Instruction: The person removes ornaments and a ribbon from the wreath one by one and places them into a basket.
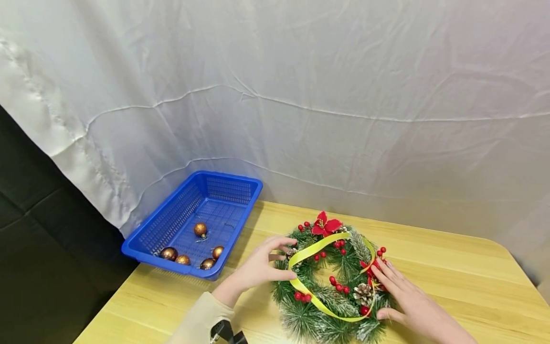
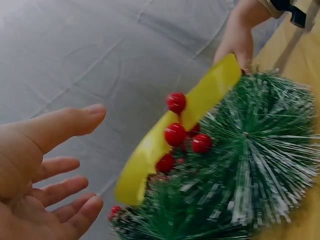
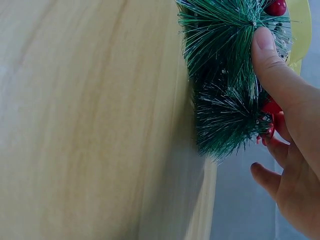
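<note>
Wreath (image 1: 333,282) | both hands touching | blue basket (image 1: 172,220): five baubles (image 1: 200,230)

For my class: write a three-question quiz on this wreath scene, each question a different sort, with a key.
1. True or false: the blue basket stands on the person's right.
2. How many copper baubles lie in it?
3. The yellow ribbon is: A) coiled in the basket, B) looped round the wreath, C) tied round the left hand.

Key: 1 false, it stands on the left; 2 five; 3 B. The right hand rests on the wreath.
</note>
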